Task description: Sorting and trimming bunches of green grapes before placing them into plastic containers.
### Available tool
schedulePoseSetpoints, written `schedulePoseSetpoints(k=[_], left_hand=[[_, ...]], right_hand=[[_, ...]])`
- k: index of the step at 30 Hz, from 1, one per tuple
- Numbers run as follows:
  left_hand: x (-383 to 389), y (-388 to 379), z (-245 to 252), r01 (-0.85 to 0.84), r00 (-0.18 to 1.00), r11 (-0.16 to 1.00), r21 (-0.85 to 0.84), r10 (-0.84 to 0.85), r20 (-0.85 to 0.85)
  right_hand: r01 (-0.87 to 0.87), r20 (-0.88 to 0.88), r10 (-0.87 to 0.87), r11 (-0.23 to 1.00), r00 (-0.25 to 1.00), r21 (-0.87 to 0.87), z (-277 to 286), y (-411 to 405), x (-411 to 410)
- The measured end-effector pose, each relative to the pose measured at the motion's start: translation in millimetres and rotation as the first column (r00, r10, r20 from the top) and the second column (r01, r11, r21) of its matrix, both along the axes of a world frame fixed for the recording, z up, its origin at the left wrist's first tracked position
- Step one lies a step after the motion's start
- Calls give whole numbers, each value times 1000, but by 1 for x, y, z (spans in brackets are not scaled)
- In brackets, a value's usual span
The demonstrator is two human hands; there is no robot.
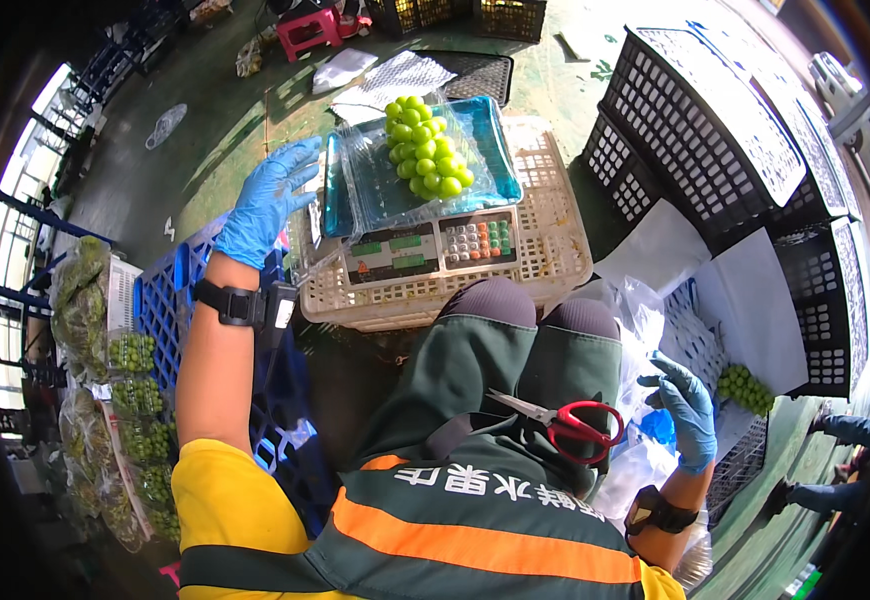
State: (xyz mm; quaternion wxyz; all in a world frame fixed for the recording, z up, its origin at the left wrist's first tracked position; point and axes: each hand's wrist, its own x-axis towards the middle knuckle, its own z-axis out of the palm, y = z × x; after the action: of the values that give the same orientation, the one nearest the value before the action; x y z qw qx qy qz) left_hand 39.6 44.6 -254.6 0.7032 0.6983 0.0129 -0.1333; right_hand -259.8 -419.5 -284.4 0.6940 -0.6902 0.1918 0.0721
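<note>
A bunch of green grapes (424, 150) lies on clear plastic film (367, 176) over the blue tray (491, 142) of a digital scale (397, 255). My left hand (274, 195), in a blue glove, is just left of the tray with its fingers extended and nothing seen in its grasp. My right hand (681, 409), also gloved, is at the right beside clear plastic bags (637, 322); its fingers are partly curled, and whether it holds film cannot be told. Red-handled scissors (581, 431) rest on my lap.
Under the scale is an upturned cream plastic crate (547, 247). Black crates (697, 120) stand stacked at right, near another grape bunch (745, 390). A blue crate (169, 292) and packed grapes (135, 394) are at left. Another person's legs (832, 499) show at far right.
</note>
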Motion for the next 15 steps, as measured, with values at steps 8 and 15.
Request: schedulePoseSetpoints(k=[8,15], left_hand=[[-38,-20,15,-80,989,979,187,55,136],[-127,-74,-20,127,901,750,649,-360,241]], right_hand=[[105,14,-104,992,994,-74,-10,-57,-10],[207,-2,-394,487,919,-849,-164,-185,3]])
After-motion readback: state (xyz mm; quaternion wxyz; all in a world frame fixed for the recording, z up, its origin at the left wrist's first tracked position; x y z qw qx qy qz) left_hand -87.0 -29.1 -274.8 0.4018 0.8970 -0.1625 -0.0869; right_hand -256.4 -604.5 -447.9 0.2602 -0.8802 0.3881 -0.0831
